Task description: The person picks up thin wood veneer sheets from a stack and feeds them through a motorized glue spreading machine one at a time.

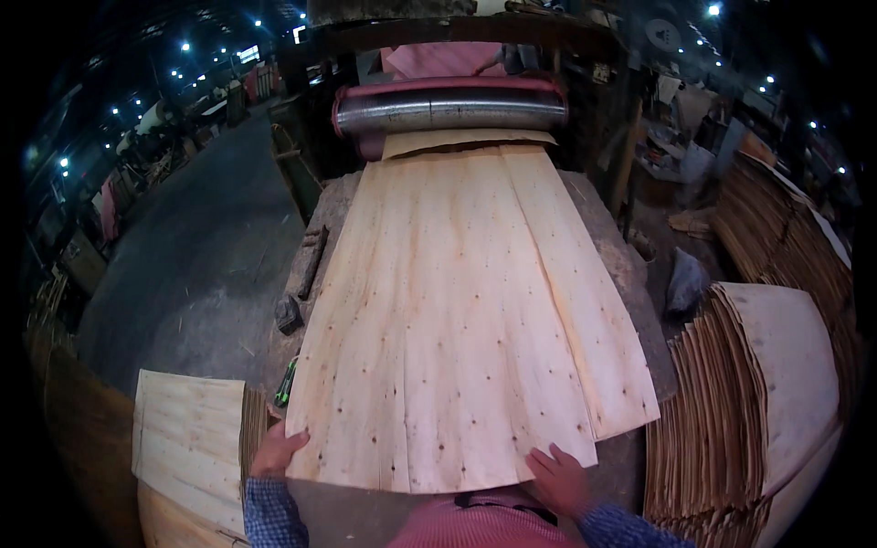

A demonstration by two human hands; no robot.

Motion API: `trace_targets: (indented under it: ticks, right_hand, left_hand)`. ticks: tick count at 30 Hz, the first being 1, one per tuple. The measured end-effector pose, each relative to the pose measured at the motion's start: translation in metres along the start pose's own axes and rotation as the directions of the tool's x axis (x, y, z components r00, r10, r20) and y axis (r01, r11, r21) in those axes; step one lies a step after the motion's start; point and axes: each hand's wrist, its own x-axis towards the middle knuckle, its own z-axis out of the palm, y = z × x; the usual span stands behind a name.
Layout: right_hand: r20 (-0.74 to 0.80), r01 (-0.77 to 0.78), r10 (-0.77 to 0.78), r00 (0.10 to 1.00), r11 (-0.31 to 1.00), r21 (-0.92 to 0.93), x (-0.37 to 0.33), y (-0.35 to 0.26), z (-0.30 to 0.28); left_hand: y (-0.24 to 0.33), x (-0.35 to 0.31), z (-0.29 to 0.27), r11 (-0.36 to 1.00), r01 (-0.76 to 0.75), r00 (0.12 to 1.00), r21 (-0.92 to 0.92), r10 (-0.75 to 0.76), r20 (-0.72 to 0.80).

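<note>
A large pale wood veneer sheet [448,310], dotted with small dark knots, lies in front of me on a worn bench. A separate strip of veneer [585,301] runs along its right side, its near end stopping short of the main edge. My left hand [274,451] grips the sheet's near left corner, thumb on top and the other fingers hidden beneath. Near the right corner, my right hand [561,479] rests on the near edge with its fingers spread on top. The far end reaches a metal roller [448,111], where another piece of veneer [470,141] lies across it.
Stacks of veneer stand at right [713,411] and low at left [190,429]. A green-and-black tool [286,382] and a dark block [288,315] lie on the bench's left edge. Beyond the roller, part of a person's arm [516,59] shows beside pink material [438,60].
</note>
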Motion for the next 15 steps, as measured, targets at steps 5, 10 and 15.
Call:
trace_targets:
  ticks: [5, 10, 15]
  right_hand:
    - [-0.14, -0.015, 0.014, 0.99, 1.0, -0.008, 0.012, 0.013, -0.05]
    - [-0.263, 0.06, -0.072, 0.962, 0.997, -0.051, 0.099, 0.051, -0.025]
    - [-0.332, 0.059, -0.065, 0.941, 0.998, -0.029, 0.186, 0.111, 0.025]
  left_hand:
    - [-0.024, 0.016, -0.018, 1.0, 0.016, 0.998, 0.011, -0.015, -0.066]
    - [-0.01, 0.116, -0.027, 0.99, 0.139, 0.987, -0.037, -0.141, -0.077]
    - [0.008, 0.16, 0.006, 0.882, 0.004, 0.974, -0.471, -0.111, -0.199]
